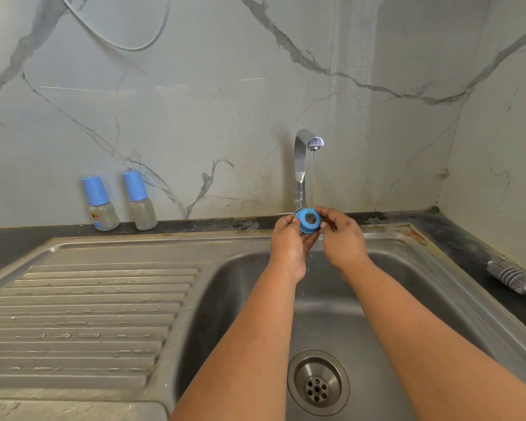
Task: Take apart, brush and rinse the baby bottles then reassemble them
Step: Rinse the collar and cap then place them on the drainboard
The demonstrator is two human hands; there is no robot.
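A blue screw ring [305,226] from a baby bottle is held under a thin stream of water from the tap [305,159]. My left hand [289,247] grips its left side and my right hand [342,238] pinches its right side, both above the sink basin [249,299]. Two assembled baby bottles with blue caps stand on the dark counter against the wall, one [99,203] with a printed picture and one [140,200] to its right.
A grey bottle brush [512,278] with a white handle lies on the counter at the right. The ribbed draining board [82,323] fills the left. The drain [318,381] sits at the basin's bottom. A grey hose [128,41] hangs on the marble wall.
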